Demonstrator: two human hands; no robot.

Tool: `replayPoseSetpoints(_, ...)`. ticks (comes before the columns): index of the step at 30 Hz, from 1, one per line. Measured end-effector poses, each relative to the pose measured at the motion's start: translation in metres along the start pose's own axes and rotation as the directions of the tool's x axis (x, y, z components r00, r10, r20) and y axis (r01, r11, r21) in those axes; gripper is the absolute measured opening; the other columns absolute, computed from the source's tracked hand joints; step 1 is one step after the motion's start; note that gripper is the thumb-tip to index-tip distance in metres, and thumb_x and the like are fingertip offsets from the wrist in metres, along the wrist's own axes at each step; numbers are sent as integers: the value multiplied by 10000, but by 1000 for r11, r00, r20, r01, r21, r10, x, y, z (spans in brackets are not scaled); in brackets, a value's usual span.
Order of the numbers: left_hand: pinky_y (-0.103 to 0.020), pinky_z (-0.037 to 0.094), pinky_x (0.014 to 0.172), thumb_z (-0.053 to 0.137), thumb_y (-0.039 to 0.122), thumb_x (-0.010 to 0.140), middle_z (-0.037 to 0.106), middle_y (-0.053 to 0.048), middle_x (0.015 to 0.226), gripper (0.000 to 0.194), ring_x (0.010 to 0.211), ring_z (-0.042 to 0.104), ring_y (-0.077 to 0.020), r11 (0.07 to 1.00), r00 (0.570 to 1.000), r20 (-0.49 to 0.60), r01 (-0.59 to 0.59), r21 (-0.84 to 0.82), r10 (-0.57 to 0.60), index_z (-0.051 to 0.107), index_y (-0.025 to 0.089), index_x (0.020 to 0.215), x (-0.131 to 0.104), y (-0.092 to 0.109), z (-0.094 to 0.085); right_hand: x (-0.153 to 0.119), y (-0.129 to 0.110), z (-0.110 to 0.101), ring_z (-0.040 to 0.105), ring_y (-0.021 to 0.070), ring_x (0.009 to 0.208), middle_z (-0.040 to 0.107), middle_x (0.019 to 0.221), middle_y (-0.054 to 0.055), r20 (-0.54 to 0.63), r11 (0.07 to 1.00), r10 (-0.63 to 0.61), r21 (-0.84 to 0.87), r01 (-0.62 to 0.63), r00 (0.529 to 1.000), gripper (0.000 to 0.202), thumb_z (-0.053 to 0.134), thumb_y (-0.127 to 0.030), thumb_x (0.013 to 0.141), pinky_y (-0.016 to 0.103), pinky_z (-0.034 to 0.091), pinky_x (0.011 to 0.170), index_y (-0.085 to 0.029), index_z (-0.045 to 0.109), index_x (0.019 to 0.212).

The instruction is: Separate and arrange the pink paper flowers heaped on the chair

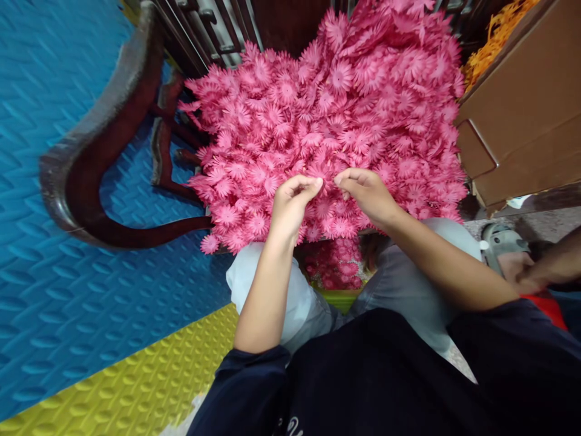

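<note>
A large heap of pink artificial flowers (290,115) covers the seat of a dark wooden chair. Above its near edge, my left hand (293,203) is closed, with thumb and index finger pinched together. Just to its right, my right hand (365,191) is closed too, its fingertips a short gap away from the left ones. Whatever the two pinches hold, if anything, is too small to make out. More pink flowers (338,263) lie lower down, between my knees.
The chair's curved dark armrest (86,175) stands at the left over blue matting (54,290). On the right is a cardboard box (521,115), with orange material (494,39) behind its edge. Another person's foot in a grey sandal (503,245) and a hand show at the lower right.
</note>
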State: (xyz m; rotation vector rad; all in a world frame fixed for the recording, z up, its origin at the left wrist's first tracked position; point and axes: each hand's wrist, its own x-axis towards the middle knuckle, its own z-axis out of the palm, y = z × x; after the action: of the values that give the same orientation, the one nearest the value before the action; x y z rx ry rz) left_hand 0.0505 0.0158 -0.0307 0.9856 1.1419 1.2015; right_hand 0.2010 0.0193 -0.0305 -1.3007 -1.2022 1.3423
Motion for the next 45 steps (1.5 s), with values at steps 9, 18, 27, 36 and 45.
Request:
replayPoseSetpoints(9, -214, 352, 625, 685, 139, 743, 443, 49, 582, 186, 554, 393, -76, 997, 999, -48, -30, -73, 26, 557, 175, 613, 3, -7, 2, 0, 0, 3, 383, 68, 511, 460, 495, -51, -8, 1000, 14, -20, -14, 1000, 216, 559, -151, 765, 251, 308, 579, -166, 533, 551)
replayPoseSetpoints(18, -233, 313, 573, 627, 307, 796, 418, 40, 644, 172, 557, 357, -78, 962, 838, -488, -271, 18, 245, 499, 203, 744, 15, -5, -33, 3, 4, -5, 381, 69, 509, 458, 513, -42, -112, 997, 72, 41, -68, 991, 179, 530, -143, 758, 246, 299, 552, -169, 560, 584)
replayPoseSetpoints(27, -245, 407, 713, 623, 378, 817, 502, 13, 799, 214, 729, 500, -108, 887, 751, -487, -299, 350, 446, 518, 208, 892, 15, -8, -27, 3, 7, -4, 393, 66, 516, 487, 516, -45, -60, 997, 64, 36, -62, 996, 131, 589, -199, 743, 249, 299, 550, -170, 603, 617)
replayPoseSetpoints(36, -238, 434, 696, 689, 251, 763, 599, 8, 732, 69, 692, 534, -101, 814, 944, 32, -300, 497, 328, 675, 185, 745, -6, -2, 1, 0, 2, -1, 426, 64, 539, 545, 570, -47, -7, 1000, -6, 8, 6, 1000, 60, 610, -185, 687, 250, 361, 598, -161, 619, 632)
replayPoseSetpoints(45, -240, 424, 659, 593, 112, 746, 586, 8, 685, 115, 652, 529, -97, 791, 950, 5, -262, 553, 311, 665, 165, 673, -3, -5, 2, 0, 7, 0, 505, 92, 604, 615, 637, -11, 22, 987, -104, -123, 105, 994, 77, 596, -171, 701, 268, 406, 660, -160, 641, 640)
